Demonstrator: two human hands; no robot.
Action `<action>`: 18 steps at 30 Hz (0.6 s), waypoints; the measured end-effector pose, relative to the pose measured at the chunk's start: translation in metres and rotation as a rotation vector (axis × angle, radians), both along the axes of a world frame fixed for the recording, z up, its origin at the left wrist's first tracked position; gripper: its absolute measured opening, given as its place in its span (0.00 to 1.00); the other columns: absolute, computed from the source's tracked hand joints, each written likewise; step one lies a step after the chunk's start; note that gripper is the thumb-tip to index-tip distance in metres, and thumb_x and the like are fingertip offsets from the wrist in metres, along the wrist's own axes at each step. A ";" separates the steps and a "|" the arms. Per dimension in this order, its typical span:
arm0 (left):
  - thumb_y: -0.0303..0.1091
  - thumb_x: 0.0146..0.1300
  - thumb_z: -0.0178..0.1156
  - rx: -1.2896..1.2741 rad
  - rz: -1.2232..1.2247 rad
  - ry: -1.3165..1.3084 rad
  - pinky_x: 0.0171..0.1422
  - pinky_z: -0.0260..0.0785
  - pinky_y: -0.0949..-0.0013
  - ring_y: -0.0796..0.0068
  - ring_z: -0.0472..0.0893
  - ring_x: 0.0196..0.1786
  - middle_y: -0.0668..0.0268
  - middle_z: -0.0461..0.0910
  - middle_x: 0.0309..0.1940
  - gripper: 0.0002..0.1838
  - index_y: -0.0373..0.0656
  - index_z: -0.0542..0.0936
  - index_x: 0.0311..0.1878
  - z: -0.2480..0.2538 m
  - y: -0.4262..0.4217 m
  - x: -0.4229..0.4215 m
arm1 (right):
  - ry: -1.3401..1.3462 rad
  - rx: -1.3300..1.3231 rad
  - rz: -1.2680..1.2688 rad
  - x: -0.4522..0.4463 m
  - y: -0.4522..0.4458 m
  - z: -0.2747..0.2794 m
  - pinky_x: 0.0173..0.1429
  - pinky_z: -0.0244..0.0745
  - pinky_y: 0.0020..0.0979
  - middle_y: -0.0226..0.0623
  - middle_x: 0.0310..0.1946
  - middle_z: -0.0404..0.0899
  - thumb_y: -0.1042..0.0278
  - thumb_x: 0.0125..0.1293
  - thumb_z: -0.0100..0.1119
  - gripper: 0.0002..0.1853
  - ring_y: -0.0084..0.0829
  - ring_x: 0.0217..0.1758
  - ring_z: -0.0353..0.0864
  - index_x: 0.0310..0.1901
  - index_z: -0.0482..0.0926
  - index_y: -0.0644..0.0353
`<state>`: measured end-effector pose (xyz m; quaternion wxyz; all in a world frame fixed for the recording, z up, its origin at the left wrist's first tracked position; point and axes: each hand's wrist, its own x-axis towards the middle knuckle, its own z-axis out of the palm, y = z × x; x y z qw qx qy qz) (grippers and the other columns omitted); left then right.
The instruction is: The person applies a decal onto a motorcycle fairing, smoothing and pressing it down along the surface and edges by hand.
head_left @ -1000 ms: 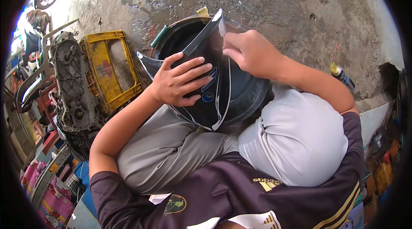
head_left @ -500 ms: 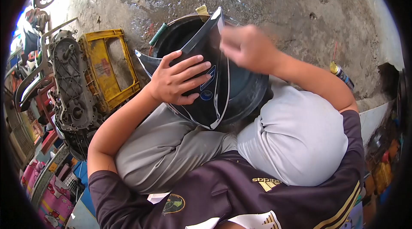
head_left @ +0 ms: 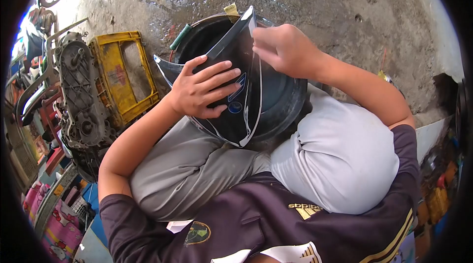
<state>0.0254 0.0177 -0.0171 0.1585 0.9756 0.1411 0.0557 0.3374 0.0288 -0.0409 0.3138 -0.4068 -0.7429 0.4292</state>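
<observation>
A glossy black motorcycle body panel (head_left: pixel 224 78) with white edges and a blue emblem lies tilted across the top of a black bucket (head_left: pixel 290 108) between my knees. My left hand (head_left: pixel 199 88) rests on the panel's left part, fingers spread over its surface. At the panel's upper right edge, by its pointed white tip, my right hand (head_left: pixel 288 51) is closed with its fingers pressed together. Its fingertips are blurred by motion. Whatever they may hold is hidden. The bucket has a teal handle grip (head_left: pixel 181 36).
A yellow crate (head_left: pixel 129 108) lies left of the bucket, beside a metal engine casing (head_left: pixel 81 85). A yellow scrap (head_left: pixel 231 10) is at the bucket's far rim. A can (head_left: pixel 387 77) stands partly behind my right forearm. Concrete floor (head_left: pixel 330 2), wet in places, spreads ahead.
My right hand has shifted slightly down and right along the panel's edge. My left hand stays on the panel. The view has moved a little, and my forearm now covers more of the can.
</observation>
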 end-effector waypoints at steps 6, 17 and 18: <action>0.52 0.53 0.70 0.005 -0.002 0.003 0.85 0.50 0.42 0.66 0.76 0.79 0.69 0.80 0.75 0.32 0.60 0.87 0.65 0.001 0.002 0.001 | -0.031 -0.074 0.330 -0.011 -0.023 -0.002 0.41 0.78 0.54 0.52 0.29 0.83 0.69 0.69 0.67 0.08 0.59 0.37 0.86 0.38 0.78 0.61; 0.51 0.57 0.70 -0.009 0.011 0.003 0.87 0.49 0.43 0.68 0.73 0.81 0.70 0.77 0.78 0.32 0.61 0.86 0.67 0.001 0.000 -0.001 | 0.008 -0.127 -0.018 0.000 -0.001 -0.001 0.39 0.75 0.48 0.51 0.29 0.80 0.71 0.69 0.70 0.11 0.59 0.35 0.82 0.38 0.74 0.62; 0.51 0.57 0.70 -0.017 0.008 0.001 0.87 0.49 0.43 0.68 0.73 0.81 0.70 0.77 0.78 0.32 0.61 0.85 0.68 0.001 0.000 -0.001 | 0.007 -0.123 -0.014 -0.002 -0.007 -0.002 0.39 0.75 0.48 0.51 0.29 0.80 0.71 0.69 0.70 0.11 0.59 0.35 0.82 0.38 0.74 0.62</action>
